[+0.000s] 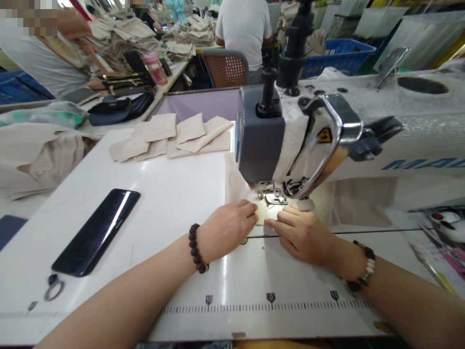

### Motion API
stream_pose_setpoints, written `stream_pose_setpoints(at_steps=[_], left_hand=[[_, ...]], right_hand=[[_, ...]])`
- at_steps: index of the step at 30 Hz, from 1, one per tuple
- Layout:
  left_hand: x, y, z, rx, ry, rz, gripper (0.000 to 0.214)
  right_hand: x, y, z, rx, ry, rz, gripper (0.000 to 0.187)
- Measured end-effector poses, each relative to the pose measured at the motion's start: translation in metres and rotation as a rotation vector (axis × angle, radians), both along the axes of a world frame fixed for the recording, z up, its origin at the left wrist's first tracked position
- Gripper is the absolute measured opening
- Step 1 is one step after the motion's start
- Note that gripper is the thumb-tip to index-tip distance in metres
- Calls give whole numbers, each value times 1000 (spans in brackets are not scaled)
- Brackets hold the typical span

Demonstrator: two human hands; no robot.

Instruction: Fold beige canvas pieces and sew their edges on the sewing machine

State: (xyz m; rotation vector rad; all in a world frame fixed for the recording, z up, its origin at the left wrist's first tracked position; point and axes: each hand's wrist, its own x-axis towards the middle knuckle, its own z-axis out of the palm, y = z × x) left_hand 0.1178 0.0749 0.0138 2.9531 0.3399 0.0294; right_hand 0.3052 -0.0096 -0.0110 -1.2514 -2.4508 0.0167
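A sewing machine's presser foot (275, 199) sits under the grey machine head (259, 135), lit by a small lamp. A beige fabric piece (236, 182) lies on the bed at the left of the foot, its near end reaching toward my fingers. My left hand (228, 225) is closed on this fabric, fingertips bunched at its edge just left of the foot. My right hand (305, 235) lies to the right, fingers stretched leftward, its index fingertip by the fabric's near edge. What is under its other fingers is hidden.
Cut beige pieces (156, 131) lie at the table's back left, and a black phone (96, 232) with a ring (54, 289) at left. More cloth (43, 155) is heaped beyond. Scissors and tools (432, 252) lie far right. A person (243, 34) sits ahead, another stands upper left.
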Motion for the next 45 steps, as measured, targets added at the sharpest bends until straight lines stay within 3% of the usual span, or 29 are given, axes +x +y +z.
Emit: stream_pose_setpoints(at_steps=[13,25,32,38,45], left_hand=[[10,17,-11,45,-79,138,17],[13,19,-9,100,-92,163,11],[9,3,0,153,67,289,24],[9,-10,3,114,72,201,30],[9,-12,0,63,62,192,30]], right_hand=[[-6,7,0,47,-95,-248,32],[-6,8,1,47,-74,-254,27],[-5,7,1,49,-52,-243,31],[-3,7,-2,53,-110,-223,35],[-5,5,-1,37,-152,-258,34]])
